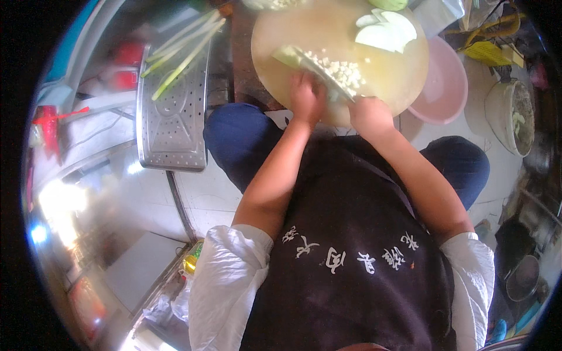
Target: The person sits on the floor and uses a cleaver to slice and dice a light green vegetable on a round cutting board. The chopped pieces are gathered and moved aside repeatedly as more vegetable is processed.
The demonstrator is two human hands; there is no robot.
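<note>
My right hand (372,115) is closed around the handle of a kitchen knife (327,77), whose blade reaches up and left over a round cutting board (281,26). Beside the blade, my left hand (307,97) rests on pale green vegetable pieces (287,57); its fingertips are partly hidden and the vegetable's exact kind is unclear. Small white diced pieces (342,72) lie along the blade's right side. Large pale slices (386,33) overlap at the board's upper right, just below a light green vegetable (388,3). More chopped pieces (274,3) show at the top edge.
A perforated metal tray (173,145) with long green stalks (189,59) across it stands at left. A pink basin (443,83) sits right of the board, partly under its edge. Farther right are a yellow plastic basket (489,53) and a white bucket (500,112) holding scraps.
</note>
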